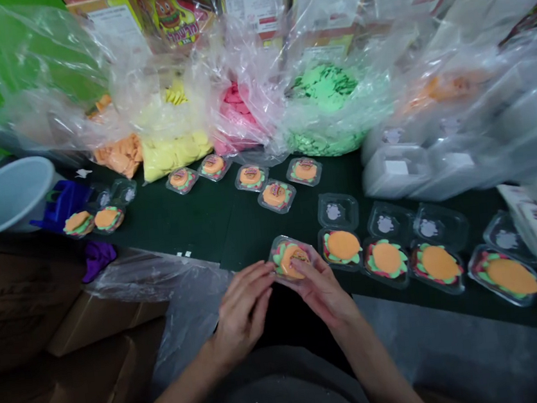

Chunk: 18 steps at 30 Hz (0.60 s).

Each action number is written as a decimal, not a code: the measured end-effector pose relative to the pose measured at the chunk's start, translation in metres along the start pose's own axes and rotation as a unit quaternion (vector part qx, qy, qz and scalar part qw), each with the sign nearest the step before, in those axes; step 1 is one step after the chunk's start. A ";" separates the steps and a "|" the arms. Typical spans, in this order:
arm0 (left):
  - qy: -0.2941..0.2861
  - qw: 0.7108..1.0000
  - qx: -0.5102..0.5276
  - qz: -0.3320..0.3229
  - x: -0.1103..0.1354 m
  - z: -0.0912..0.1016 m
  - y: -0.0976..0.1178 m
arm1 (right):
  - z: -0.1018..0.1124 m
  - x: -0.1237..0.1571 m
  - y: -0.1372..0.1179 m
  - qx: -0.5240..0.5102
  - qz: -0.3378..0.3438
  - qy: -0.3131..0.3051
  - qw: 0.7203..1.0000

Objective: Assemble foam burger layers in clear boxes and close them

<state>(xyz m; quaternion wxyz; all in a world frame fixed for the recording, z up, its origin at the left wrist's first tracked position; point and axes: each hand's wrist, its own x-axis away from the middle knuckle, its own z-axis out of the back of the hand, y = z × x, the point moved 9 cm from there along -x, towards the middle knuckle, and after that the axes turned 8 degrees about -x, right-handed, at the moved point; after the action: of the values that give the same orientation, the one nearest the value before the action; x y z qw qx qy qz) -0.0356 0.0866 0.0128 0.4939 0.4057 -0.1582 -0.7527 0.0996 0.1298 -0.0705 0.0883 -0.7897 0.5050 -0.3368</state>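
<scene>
A closed clear plastic clamshell box (292, 258) is held in front of my body. It contains a burger-shaped stack with an orange top, green and pink layers, and a printed label on the lid. My right hand (325, 292) grips its right side, thumb on top over the label. At the left edge of the box are the fingertips of my left hand (244, 304), its thumb apart below. To the right, several open clamshell boxes (341, 245) hold similar stacks, lids folded back. Further back lie several closed, labelled clamshell boxes (276, 194).
Clear bags hold orange pieces (120, 155), yellow pieces (176, 152), pink pieces (237, 118) and green pieces (326, 91). Stacked empty boxes (395, 167) stand at right. A white tub (10, 192), a blue object (67, 202) and two open filled boxes (108, 218) are at left.
</scene>
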 end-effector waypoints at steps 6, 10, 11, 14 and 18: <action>0.057 0.932 0.155 0.324 0.023 -0.009 -0.050 | -0.007 0.001 0.001 -0.005 -0.019 -0.010 1.000; 0.079 0.960 0.113 0.243 0.011 0.001 -0.037 | -0.006 -0.001 0.007 -0.013 -0.036 -0.018 0.999; 0.068 0.961 0.117 0.239 0.009 0.000 -0.036 | -0.005 -0.001 0.008 -0.015 -0.041 -0.021 0.999; 0.056 0.948 0.162 0.270 0.010 -0.008 -0.038 | -0.007 -0.001 0.011 -0.022 -0.049 -0.026 0.998; 0.076 0.942 0.184 0.269 0.015 -0.014 -0.033 | -0.009 0.001 0.013 -0.044 -0.055 -0.020 0.997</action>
<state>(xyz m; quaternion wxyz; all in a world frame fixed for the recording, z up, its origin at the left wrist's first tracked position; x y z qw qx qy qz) -0.0481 0.0907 -0.0239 0.6054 0.4874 -0.3596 -0.5164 0.0842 0.1243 -0.0696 0.0448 -0.8257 0.4738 -0.3028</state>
